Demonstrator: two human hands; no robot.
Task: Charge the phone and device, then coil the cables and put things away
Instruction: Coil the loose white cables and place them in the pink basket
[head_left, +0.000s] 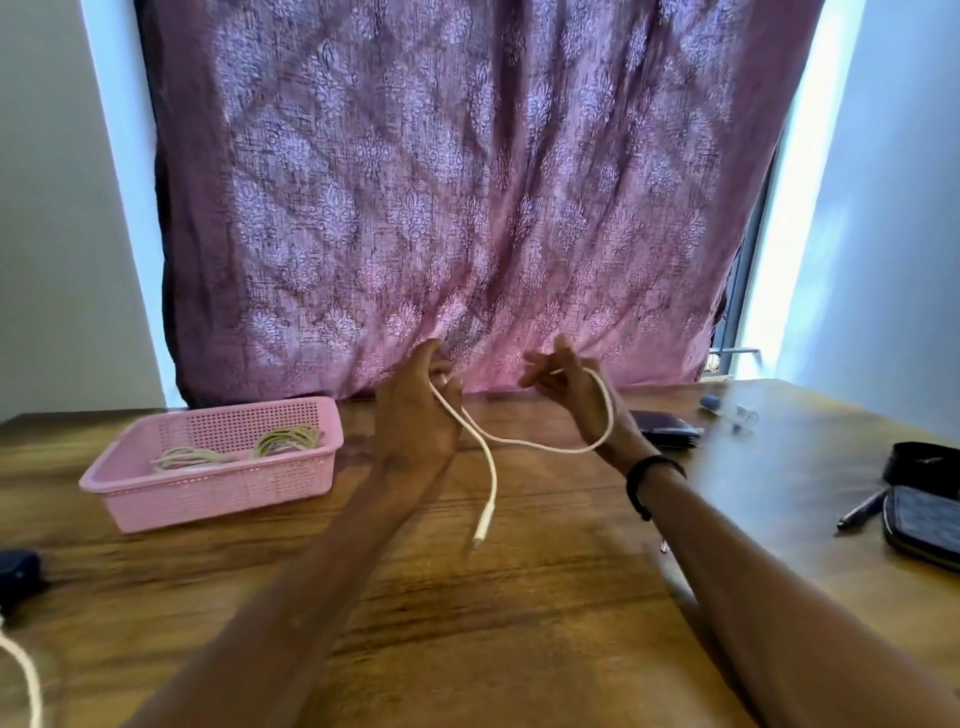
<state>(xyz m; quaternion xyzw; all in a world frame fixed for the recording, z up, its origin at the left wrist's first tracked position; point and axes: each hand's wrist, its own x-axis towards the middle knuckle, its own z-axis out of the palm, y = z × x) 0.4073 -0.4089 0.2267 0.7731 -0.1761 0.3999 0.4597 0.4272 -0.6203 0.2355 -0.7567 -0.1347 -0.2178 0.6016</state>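
we held a white charging cable (491, 457) up over the wooden table (519, 597), strung between our two hands. our left hand (415, 410) had its fingers curled around one stretch of it, and from there the cable dropped down to a free plug end (480, 535) hanging just above the tabletop. our right hand (563, 387) pinched the other stretch between thumb and fingers, the rest of the fingers loosely spread, with a loop of cable swinging round the outside of that wrist. a dark band (649, 480) sat on our right wrist.

to the left stood a pink plastic basket (208, 493) with two coiled cables (239, 449) already lying inside. at the left edge lay a dark adapter (18, 574) with a white cord (23, 670) trailing off. on the right side of the table were a dark wallet (662, 428), a pen (860, 509) and a dark zip case (922, 522). a patterned purple curtain (441, 182) hung behind the table.
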